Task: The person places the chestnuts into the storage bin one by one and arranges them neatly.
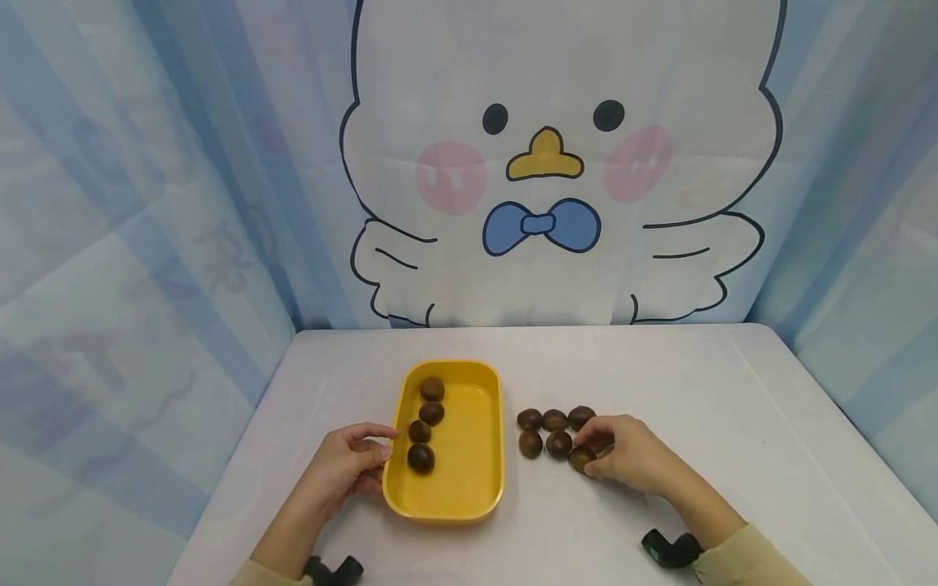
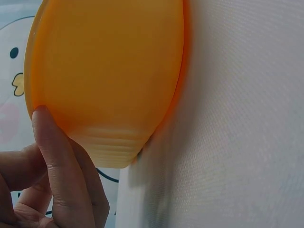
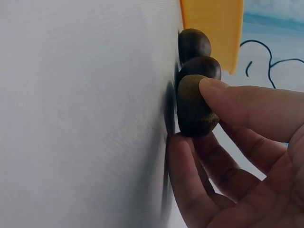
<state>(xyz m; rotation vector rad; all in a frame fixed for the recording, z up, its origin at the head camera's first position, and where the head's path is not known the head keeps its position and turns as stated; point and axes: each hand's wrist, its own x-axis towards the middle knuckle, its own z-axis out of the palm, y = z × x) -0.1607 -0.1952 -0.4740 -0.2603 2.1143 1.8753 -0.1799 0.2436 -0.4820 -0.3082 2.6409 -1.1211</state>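
Observation:
A yellow tray (image 1: 479,431) lies on the table with several brown chestnuts (image 1: 421,458) in a column along its left side. My left hand (image 1: 352,462) is at the tray's left edge, its fingertips touching the outer wall; in the left wrist view the fingers (image 2: 61,166) lie fairly straight against it. To the right of the tray, several more chestnuts (image 1: 554,420) form two short rows on the table. My right hand (image 1: 630,456) pinches the chestnut (image 3: 192,107) at the near right end of these rows between thumb and fingers. It is at the tabletop, close beside its neighbour.
The white table (image 1: 352,366) runs back to a curtain (image 1: 542,285) printed with a cartoon bird. Blue and white curtains (image 1: 146,244) hang on both sides. Each wrist wears a black device (image 1: 670,549).

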